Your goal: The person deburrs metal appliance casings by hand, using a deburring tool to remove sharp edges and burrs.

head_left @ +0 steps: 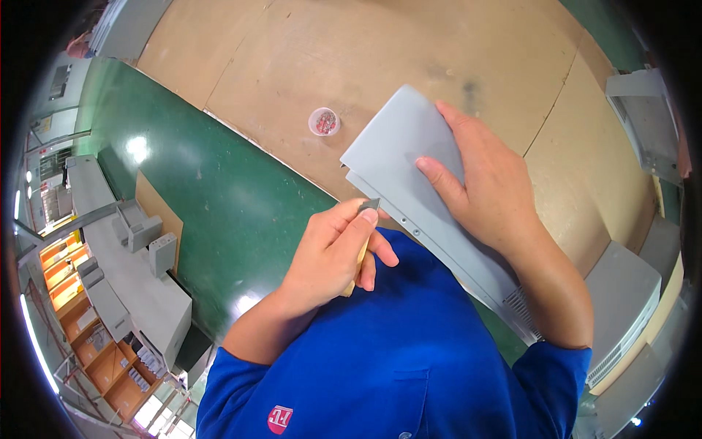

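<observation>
In my left hand (333, 252) is a small cutter knife with a yellow handle (361, 256), its short dark blade (371, 205) pointing up between thumb and forefinger. The blade tip is close to the edge of a long light-grey housing (417, 143); I cannot tell whether they touch. My right hand (490, 179) grips that housing from its right side, thumb lying on the upper face and fingers over the far edge. The housing slants from upper left to lower right in front of my body. Two small round screws or holes (411, 226) show along its near edge, and slots (521, 311) at its lower end.
A white cup of small metal parts (324, 122) stands on the brown tabletop (241, 88), left of the housing. More grey housings (621, 300) lie at the right. Beyond the table's left edge are a green floor (219, 197) and a grey bench (139, 285) with boxes.
</observation>
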A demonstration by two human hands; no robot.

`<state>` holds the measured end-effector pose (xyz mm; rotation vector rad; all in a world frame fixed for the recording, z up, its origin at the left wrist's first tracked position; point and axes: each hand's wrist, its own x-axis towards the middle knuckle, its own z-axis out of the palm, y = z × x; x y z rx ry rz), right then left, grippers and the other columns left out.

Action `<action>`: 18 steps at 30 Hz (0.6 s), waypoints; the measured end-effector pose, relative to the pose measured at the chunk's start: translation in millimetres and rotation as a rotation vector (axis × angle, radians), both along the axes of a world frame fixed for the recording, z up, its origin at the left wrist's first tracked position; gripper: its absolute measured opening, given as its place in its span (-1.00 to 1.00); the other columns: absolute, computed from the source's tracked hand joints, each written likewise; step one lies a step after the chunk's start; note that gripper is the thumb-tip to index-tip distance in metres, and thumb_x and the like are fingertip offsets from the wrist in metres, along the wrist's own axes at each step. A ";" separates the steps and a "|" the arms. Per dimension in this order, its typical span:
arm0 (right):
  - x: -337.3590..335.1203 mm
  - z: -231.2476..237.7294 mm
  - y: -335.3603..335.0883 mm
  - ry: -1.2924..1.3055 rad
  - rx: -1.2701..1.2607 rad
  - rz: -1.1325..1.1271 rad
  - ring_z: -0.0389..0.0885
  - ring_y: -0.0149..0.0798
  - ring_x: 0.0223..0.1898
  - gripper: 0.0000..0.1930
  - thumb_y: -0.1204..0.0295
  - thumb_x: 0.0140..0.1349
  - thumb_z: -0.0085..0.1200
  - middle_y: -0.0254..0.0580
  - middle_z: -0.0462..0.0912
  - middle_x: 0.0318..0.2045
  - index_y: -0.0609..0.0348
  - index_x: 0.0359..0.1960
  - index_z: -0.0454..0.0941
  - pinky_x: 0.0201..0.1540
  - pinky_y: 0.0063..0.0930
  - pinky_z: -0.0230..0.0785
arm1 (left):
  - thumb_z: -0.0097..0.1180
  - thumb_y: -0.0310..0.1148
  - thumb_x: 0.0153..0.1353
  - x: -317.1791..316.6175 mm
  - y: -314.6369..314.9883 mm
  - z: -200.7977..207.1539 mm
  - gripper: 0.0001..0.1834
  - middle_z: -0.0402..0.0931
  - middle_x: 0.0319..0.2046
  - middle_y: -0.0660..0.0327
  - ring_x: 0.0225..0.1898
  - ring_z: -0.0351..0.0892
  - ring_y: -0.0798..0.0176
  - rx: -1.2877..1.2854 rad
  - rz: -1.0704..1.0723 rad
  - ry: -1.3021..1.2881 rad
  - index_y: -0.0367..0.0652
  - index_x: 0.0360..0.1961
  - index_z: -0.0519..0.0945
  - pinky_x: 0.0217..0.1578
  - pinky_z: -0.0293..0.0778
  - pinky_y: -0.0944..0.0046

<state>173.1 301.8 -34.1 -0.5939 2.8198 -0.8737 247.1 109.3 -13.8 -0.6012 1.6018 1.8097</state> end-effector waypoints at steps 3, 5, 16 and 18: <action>0.1 0.0 -0.4 -0.003 0.001 -0.003 0.52 0.01 -0.07 -0.44 0.16 0.18 0.06 0.05 0.51 -0.05 0.23 0.14 0.31 -0.07 -0.27 0.39 | -0.26 -0.31 0.38 -0.6 2.2 1.6 -0.69 0.49 -0.63 0.07 -0.82 0.32 0.39 -0.011 0.016 0.003 -0.33 -0.18 0.47 -0.76 0.24 0.47; 0.5 -0.6 -0.7 0.002 0.002 -0.005 0.52 0.01 -0.08 -0.44 0.16 0.18 0.06 0.04 0.51 -0.05 0.23 0.14 0.31 -0.07 -0.28 0.39 | -0.26 -0.31 0.37 -0.8 -0.3 -0.9 -0.69 0.50 -0.62 0.08 -0.81 0.34 0.41 0.004 -0.001 0.003 -0.34 -0.17 0.46 -0.76 0.26 0.47; -1.4 -2.4 -1.3 0.046 -0.046 -0.015 0.55 0.00 -0.12 -0.45 0.22 0.14 0.11 0.04 0.53 -0.09 0.23 0.13 0.33 -0.09 -0.31 0.39 | -0.24 -0.37 0.36 -10.6 -12.5 -6.6 -0.72 0.43 -0.71 0.17 -0.85 0.19 0.50 0.093 -0.087 0.001 -0.32 -0.21 0.49 -0.81 0.14 0.50; -1.6 -2.4 -1.2 0.037 -0.038 -0.017 0.55 0.00 -0.12 -0.45 0.22 0.14 0.11 0.04 0.53 -0.09 0.22 0.13 0.33 -0.09 -0.31 0.39 | -0.25 -0.37 0.36 -10.3 -12.8 -8.6 -0.72 0.43 -0.71 0.17 -0.85 0.18 0.50 0.113 -0.092 0.012 -0.32 -0.21 0.49 -0.82 0.13 0.50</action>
